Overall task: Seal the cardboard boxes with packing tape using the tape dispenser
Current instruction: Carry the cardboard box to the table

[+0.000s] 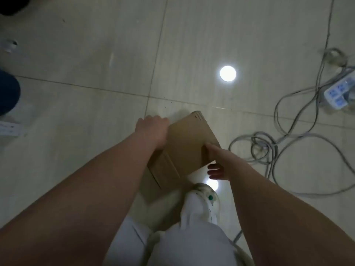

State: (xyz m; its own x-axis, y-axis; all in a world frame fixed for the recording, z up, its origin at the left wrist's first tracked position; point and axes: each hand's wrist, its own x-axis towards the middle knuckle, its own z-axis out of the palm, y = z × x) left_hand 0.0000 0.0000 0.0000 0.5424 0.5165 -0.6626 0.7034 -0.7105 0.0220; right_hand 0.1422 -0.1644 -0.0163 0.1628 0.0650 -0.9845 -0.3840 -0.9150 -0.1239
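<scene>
Pale floor tiles (76,54) spread beneath a flattened cardboard box (188,146) held low above a white shoe (209,200), the left hand (151,131) gripping its left edge, the right hand (217,162) pinching its near right corner, tangled cables (269,146) and a power strip (340,93) off right.
</scene>
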